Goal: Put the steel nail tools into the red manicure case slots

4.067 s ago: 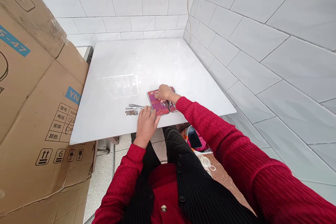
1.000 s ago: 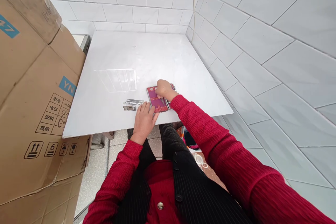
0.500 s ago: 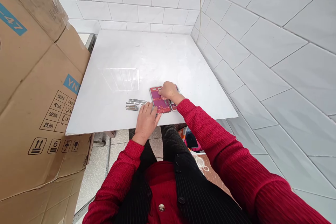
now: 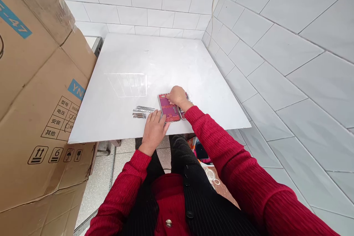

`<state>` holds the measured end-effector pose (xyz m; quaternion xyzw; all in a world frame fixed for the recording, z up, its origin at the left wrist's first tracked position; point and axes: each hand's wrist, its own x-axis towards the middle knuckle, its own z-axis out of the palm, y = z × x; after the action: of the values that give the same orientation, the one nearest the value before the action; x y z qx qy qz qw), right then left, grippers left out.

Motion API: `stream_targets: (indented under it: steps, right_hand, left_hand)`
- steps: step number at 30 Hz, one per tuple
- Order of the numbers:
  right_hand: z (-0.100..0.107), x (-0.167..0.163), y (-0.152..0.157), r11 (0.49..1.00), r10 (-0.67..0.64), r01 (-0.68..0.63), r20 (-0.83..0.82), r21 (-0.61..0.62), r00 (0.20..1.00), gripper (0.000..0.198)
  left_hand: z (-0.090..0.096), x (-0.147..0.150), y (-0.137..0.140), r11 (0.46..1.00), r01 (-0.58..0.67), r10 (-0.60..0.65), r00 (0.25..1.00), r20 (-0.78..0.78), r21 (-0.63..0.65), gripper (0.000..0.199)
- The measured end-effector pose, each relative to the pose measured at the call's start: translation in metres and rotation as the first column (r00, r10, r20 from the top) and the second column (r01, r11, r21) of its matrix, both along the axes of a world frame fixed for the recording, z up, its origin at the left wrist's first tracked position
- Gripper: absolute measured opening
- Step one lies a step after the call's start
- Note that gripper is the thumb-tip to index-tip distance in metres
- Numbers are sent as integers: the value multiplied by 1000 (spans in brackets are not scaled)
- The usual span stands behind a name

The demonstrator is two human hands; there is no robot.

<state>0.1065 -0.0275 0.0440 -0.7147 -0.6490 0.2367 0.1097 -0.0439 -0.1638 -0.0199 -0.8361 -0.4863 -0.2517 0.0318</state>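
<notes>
A small open case (image 4: pixel 168 111) with a purple-red lining and a row of orange elastic loops lies near the table's front edge; it looks like a manicure kit. My left hand (image 4: pixel 154 128) rests at its lower left corner, fingers stretched out and thumb against the edge. Over the upper part of the case, my right hand (image 4: pixel 177 96) is closed in a pinch; whatever is between the fingertips is too small to make out. That hand and wrist partly cover the case's right half. Slim metal tools (image 4: pixel 144 109) and short nail clippers (image 4: pixel 139 115) lie left of the case.
The glossy white table (image 4: pixel 124 51) meets tiled walls at the back and right. A large cardboard box (image 4: pixel 41 92) stands along its left side. A pale cable (image 4: pixel 212 14) hangs in the back corner. Below the table at right are a dark-topped pink item (image 4: pixel 201 150) and white rings (image 4: pixel 211 175).
The view has shifted slightly. My right hand stays pinched over the case, its fingertips a little nearer the case's top left. My left hand keeps its place.
</notes>
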Motion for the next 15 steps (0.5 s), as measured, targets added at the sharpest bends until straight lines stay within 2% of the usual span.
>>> stream_targets:
  steps: [3, 6, 10, 13, 15]
  right_hand:
    - [9, -6, 7, 1000, -12, 12, -1, -25, 1000, 25]
    - [14, -16, 14, 999, 41, -40, 31, -35, 999, 22]
    - [12, -41, 23, 970, 239, -241, 152, -6, 959, 19]
    - [5, -64, 25, 910, 387, -412, 282, 35, 878, 21]
    - [0, -79, 21, 872, 458, -489, 303, 28, 836, 23]
  left_hand:
    - [-1, 0, 0, 1000, -5, 5, 1000, -5, 11, 37]
    - [-3, 0, 0, 1000, -9, 9, 1000, -3, 21, 36]
    - [-5, 0, 0, 1000, -5, 5, 1000, 18, 13, 35]
    - [-4, -1, 0, 1000, 0, 0, 1000, 27, 9, 34]
    - [-3, -1, 0, 1000, 3, -3, 1000, 28, 10, 34]
